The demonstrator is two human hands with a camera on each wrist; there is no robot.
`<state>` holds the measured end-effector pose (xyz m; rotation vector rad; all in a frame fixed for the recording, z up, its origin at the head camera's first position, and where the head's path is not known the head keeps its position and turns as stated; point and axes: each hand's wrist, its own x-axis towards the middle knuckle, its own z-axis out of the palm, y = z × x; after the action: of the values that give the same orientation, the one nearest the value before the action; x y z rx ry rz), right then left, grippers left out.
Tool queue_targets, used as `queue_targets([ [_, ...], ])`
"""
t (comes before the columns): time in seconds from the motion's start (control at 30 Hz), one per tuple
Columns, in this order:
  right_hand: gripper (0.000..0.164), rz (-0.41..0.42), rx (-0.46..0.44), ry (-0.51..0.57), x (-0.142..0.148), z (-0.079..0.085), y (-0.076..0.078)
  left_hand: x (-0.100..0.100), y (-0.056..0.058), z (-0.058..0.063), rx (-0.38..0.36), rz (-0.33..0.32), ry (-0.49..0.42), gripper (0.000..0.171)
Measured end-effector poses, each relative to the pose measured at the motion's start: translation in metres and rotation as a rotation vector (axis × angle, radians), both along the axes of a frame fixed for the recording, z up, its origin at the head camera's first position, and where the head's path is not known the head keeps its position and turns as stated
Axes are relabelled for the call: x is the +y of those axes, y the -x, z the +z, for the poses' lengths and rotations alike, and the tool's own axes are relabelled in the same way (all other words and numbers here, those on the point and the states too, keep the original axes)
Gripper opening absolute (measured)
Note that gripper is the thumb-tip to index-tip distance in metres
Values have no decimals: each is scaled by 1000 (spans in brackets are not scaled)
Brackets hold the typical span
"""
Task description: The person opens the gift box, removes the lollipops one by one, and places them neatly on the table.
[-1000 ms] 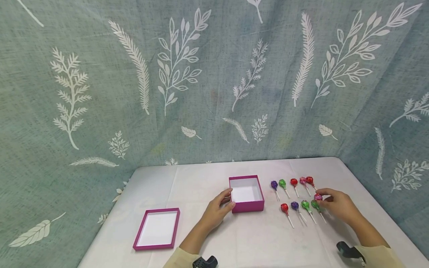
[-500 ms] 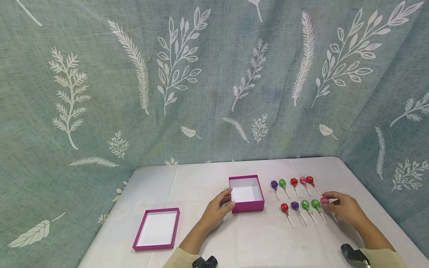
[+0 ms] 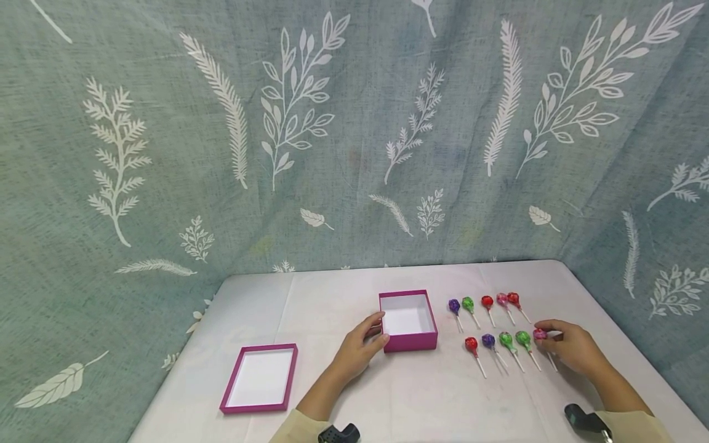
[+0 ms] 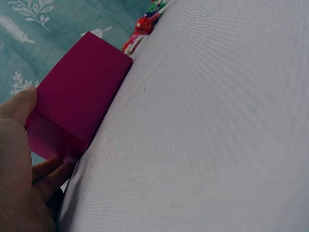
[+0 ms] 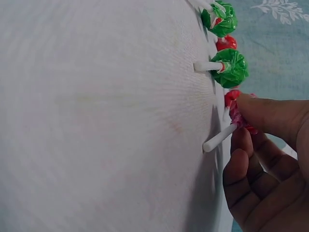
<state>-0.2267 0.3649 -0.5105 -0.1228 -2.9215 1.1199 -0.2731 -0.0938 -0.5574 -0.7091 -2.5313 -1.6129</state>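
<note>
My left hand [image 3: 359, 351] holds the near left corner of an uncovered magenta box [image 3: 410, 342] with a white inside. In the left wrist view the thumb lies on one wall of the box [image 4: 82, 87] and the fingers touch the side near the table. At the right, my right hand [image 3: 570, 346] pinches a pink lollipop [image 3: 540, 334] by its wrapped head. Its white stick [image 5: 219, 138] points toward the near side, at the end of the front row. Beside it lies a green lollipop [image 3: 523, 338]; a red lollipop [image 3: 514, 299] lies behind.
Several lollipops lie in two rows right of the box, among them a purple one [image 3: 488, 340] and a red one [image 3: 471, 344]. The magenta-rimmed box lid [image 3: 287, 381] lies inside up on the white table [image 3: 421, 400]. A leaf-patterned curtain [image 3: 343, 154] hangs behind.
My right hand has moved a little right and nearer with the pink lollipop, from over the green one to the row's right end. The left hand and box have stayed put.
</note>
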Motion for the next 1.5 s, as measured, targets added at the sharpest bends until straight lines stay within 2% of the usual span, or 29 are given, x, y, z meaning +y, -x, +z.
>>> queue_targets([
  [0.3, 41, 1, 17, -65, 1, -4, 2, 1, -2, 4, 6, -4, 14, 59],
  [0.77, 43, 25, 27, -88, 2, -3, 4, 1, -1, 4, 6, 2, 35, 59],
  [1.07, 51, -10, -15, -82, 3, -4, 5, 1, -1, 2, -3, 14, 40, 60],
  [1.5, 52, -48, -16, -44, 6, -1, 3, 1, -2, 5, 0, 3, 29, 58],
])
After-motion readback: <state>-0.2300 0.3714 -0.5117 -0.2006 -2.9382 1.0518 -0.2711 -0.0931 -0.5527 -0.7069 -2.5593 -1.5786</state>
